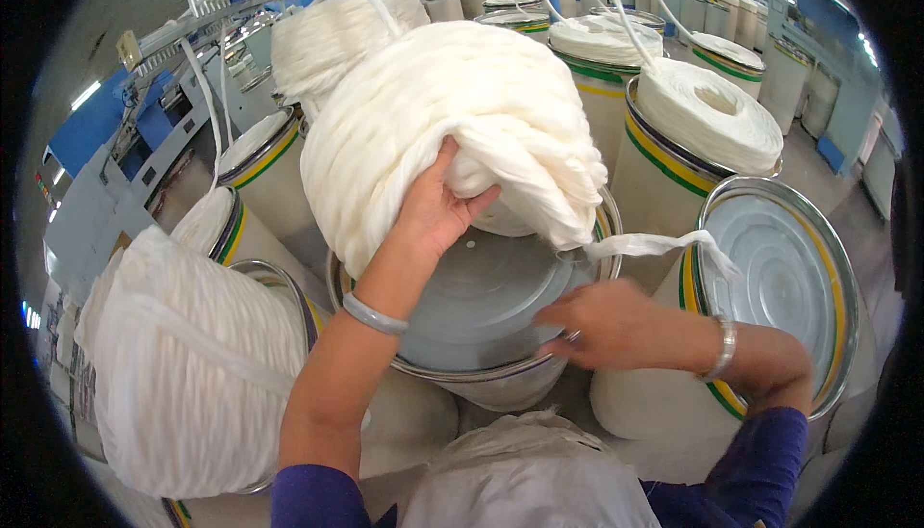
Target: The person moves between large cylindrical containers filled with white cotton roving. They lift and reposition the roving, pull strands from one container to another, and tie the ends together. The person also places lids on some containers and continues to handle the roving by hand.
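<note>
Propped up the big white sliver coil point(433, 114), tipped over the back of the grey-bottomed can point(505, 391), with the left hand point(438, 208) gripping a fold at its hollow, seemingly to take the weight. Couldn't tell the grip of the right hand point(611, 324), blurred by the can's right rim! Faced hollow-down and nearward, on a long axis apparently slanting back to front; trailed a loose strand point(645, 243) rightward, over the open can's point(770, 278) rim.
</note>
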A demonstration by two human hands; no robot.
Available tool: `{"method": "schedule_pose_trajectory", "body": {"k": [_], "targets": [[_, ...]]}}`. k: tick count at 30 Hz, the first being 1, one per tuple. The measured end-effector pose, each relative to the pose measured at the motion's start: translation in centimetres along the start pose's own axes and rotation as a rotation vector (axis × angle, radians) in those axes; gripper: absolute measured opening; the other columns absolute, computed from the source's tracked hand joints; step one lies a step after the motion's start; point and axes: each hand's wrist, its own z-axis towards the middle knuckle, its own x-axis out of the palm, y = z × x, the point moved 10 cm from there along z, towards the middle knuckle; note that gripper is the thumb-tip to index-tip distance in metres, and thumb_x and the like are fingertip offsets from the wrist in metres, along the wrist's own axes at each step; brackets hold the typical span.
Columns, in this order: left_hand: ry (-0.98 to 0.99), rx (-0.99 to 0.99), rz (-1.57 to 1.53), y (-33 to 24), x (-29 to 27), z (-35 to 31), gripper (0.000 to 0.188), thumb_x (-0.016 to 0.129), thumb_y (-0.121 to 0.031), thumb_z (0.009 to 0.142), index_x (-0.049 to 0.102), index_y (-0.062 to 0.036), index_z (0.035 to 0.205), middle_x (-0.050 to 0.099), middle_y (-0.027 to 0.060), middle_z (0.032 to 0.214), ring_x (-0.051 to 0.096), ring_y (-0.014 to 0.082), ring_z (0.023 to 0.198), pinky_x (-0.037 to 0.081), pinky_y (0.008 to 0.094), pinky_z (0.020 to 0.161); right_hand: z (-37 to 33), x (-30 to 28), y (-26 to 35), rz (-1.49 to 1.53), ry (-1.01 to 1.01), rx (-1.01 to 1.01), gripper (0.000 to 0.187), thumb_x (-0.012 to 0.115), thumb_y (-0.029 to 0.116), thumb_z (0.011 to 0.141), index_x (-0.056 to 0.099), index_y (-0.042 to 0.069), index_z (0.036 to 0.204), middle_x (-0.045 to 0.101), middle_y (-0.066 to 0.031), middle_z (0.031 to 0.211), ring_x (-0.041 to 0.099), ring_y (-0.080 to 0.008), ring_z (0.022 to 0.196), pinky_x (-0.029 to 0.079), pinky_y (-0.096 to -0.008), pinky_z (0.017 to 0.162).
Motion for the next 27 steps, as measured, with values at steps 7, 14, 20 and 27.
{"method": "schedule_pose_trajectory", "body": {"k": [7,14,20,27], "targets": [[-0.063,-0.07,0.256,2.6,-3.2,-0.5,0.057,0.05,-0.046,0.097,0.038,-0.0103,0.14,0.049,0.0132,0.136,0.051,0.0308,0.12,0.052,0.0456,0.093,18.2,9.7,-9.3,0.006,0.15,0.275,0.036,0.057,0.032,0.088,0.067,0.002,0.106,0.066,-0.0233,0.105,0.063,-0.0361,0.1,0.047,-0.0434,0.092],[0.197,0.488,1.686,3.1,-3.2,-6.5,0.063,0.053,-0.039,0.095,0.037,0.0009,0.141,0.037,0.0205,0.146,0.038,0.0241,0.134,0.033,0.0461,0.111,20.4,14.9,-25.4,-0.036,0.051,0.591,0.035,0.057,0.03,0.088,0.066,0.002,0.107,0.066,-0.0226,0.108,0.063,-0.0355,0.101,0.047,-0.0427,0.093],[0.091,0.435,1.588,2.6,-3.5,-7.5,0.058,0.053,-0.033,0.096,0.038,0.0034,0.138,0.035,0.0208,0.146,0.038,0.0233,0.133,0.033,0.046,0.11,17.8,15.5,-27.3,-0.04,0.013,0.595,0.035,0.057,0.029,0.089,0.065,0.002,0.109,0.065,-0.022,0.109,0.062,-0.0349,0.103,0.047,-0.0421,0.093],[-0.013,0.315,1.05,-3.6,-4.8,-7.3,0.053,0.052,-0.032,0.097,0.041,0.0038,0.135,0.039,0.0202,0.141,0.04,0.024,0.129,0.035,0.0452,0.108,12.6,9.4,-26.2,-0.029,-0.081,0.522,0.034,0.057,0.027,0.089,0.065,0.001,0.111,0.064,-0.0214,0.112,0.062,-0.0342,0.104,0.047,-0.0414,0.094]]}}
